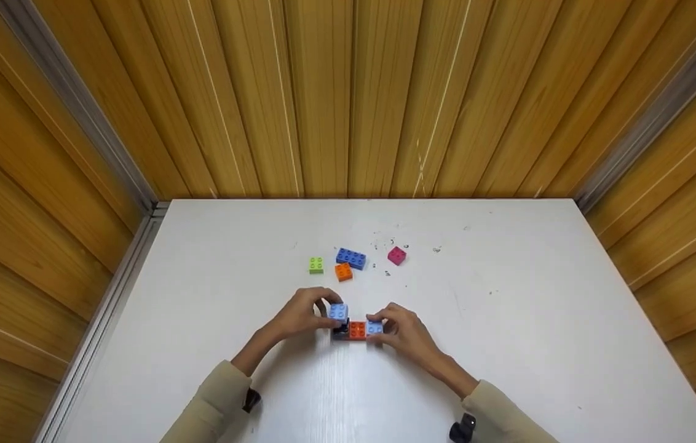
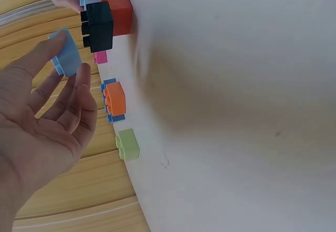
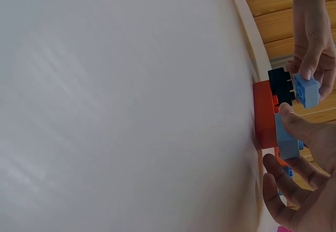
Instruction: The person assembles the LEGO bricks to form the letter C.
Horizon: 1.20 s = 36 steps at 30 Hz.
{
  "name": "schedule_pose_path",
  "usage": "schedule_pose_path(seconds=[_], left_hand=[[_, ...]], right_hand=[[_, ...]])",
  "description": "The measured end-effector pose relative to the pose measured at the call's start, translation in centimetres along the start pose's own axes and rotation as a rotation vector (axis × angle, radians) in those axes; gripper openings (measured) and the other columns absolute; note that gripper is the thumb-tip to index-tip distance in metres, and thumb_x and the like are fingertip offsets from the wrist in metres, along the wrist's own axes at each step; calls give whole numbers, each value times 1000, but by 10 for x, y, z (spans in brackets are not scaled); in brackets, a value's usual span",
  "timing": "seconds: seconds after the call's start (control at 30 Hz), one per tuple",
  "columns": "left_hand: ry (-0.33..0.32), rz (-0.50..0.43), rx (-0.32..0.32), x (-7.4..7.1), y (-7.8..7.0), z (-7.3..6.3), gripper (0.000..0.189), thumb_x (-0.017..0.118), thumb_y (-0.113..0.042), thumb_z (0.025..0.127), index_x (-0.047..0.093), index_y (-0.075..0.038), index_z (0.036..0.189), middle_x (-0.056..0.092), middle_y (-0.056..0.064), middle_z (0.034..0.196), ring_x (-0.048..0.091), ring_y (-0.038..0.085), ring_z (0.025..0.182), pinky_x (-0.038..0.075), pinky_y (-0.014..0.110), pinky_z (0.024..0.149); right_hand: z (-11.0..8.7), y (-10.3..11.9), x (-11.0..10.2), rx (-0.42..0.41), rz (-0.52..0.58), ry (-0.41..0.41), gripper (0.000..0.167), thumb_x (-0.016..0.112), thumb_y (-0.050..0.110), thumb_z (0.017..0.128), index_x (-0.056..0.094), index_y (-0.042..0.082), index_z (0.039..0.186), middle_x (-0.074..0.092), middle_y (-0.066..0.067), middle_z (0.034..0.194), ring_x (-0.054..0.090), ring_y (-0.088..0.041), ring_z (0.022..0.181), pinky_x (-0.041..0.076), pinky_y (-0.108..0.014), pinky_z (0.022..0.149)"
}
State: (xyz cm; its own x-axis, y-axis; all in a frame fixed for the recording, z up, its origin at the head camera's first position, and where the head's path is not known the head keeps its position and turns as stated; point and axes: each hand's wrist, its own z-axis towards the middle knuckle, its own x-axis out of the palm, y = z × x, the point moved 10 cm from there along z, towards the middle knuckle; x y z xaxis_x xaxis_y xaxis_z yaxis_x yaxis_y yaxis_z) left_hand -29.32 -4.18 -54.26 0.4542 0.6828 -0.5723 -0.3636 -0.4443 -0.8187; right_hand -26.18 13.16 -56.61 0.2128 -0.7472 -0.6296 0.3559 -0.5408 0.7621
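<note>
My left hand pinches a light blue toy brick between thumb and fingers. That brick is held just above a black brick, with a gap between them visible in both wrist views. The black brick sits on one end of a longer red brick lying on the table. On the red brick's other end is a second light blue brick, which my right hand grips between thumb and fingers. Bare red studs show between the black brick and the second light blue brick.
Farther back on the white table lie a lime green brick, a long blue brick, an orange brick touching or close to it, and a magenta brick. Wood-patterned panels rise behind the table.
</note>
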Motion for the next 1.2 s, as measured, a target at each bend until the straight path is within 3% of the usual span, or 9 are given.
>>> schedule_pose_path(seconds=[0.23, 0.5, 0.73, 1.0, 1.2], left_hand=[[26, 68, -4, 7, 0, -2, 37, 85, -10, 81, 76, -8, 116, 74, 7, 105, 64, 18, 84, 49, 21, 75], [13, 22, 2, 11, 1, -1, 36, 87, -12, 80, 77, -7, 114, 75, 9, 104, 68, 30, 85, 47, 19, 73], [-8, 13, -25, 8, 5, -3, 36, 89, -14, 78, 78, -10, 113, 75, 7, 100, 66, 22, 81, 47, 18, 70], [-39, -37, 13, 5, 7, -6, 38, 90, -13, 76, 78, -8, 112, 74, 11, 99, 66, 22, 80, 50, 21, 71], [-30, -59, 8, 7, 11, -7, 36, 87, -13, 80, 77, -9, 115, 75, 11, 103, 66, 14, 81, 51, 20, 71]], right_hand=[[2, -2, -1, 5, 8, -15, 37, 84, 20, 83, 76, 7, 117, 68, -3, 94, 65, -22, 83, 56, -29, 75], [1, -5, 0, 18, 6, -17, 36, 84, 19, 83, 76, 7, 116, 67, -2, 93, 63, -20, 82, 53, -22, 73], [3, -4, 1, 6, 15, -15, 36, 84, 20, 83, 76, 7, 116, 66, -2, 93, 63, -22, 83, 55, -28, 74], [3, -3, -1, -4, 20, -24, 35, 84, 18, 84, 76, 8, 116, 66, -2, 93, 64, -22, 84, 55, -29, 75], [2, -3, 1, -1, 19, -21, 35, 83, 17, 84, 75, 6, 116, 66, -3, 94, 64, -24, 84, 55, -29, 75]])
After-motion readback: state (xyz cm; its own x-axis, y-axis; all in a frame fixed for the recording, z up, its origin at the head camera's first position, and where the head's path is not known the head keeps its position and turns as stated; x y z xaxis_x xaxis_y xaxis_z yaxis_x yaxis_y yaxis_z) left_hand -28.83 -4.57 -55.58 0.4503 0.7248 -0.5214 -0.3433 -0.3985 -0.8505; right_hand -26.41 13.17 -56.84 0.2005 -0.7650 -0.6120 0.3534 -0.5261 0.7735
